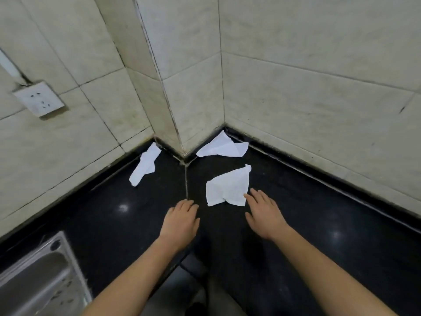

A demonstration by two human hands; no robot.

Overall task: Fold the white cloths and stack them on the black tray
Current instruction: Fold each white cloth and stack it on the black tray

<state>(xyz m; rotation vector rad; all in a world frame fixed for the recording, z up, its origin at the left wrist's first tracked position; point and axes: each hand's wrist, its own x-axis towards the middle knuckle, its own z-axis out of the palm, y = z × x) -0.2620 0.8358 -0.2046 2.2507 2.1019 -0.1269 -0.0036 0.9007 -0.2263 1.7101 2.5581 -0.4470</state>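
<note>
A: What's at the far left?

B: A steel sink (34,277) set into the black counter (109,220), and above it a white wall socket (38,100) on pale, stained tiles (98,53).

A: And the cloths?

B: All three lie crumpled on the counter. The left cloth (144,166) is long and narrow, with its far end against the foot of the wall. A tiled column (168,92) juts out just to its right. Past the column, the back cloth (222,147) is tucked into the corner where two walls meet. The near cloth (227,187) lies in front of it, apart from it.

A: The hands?

B: The left hand (180,221) is palm down over the glossy counter, its fingers loose, holding nothing, just left of the near cloth. The right hand (265,213) is flat with straight fingers, and its fingertips (247,197) reach that cloth's lower right edge.

A: Further right?

B: More counter, with a dark raised strip (319,174) along the tiled right wall (319,76).
</note>
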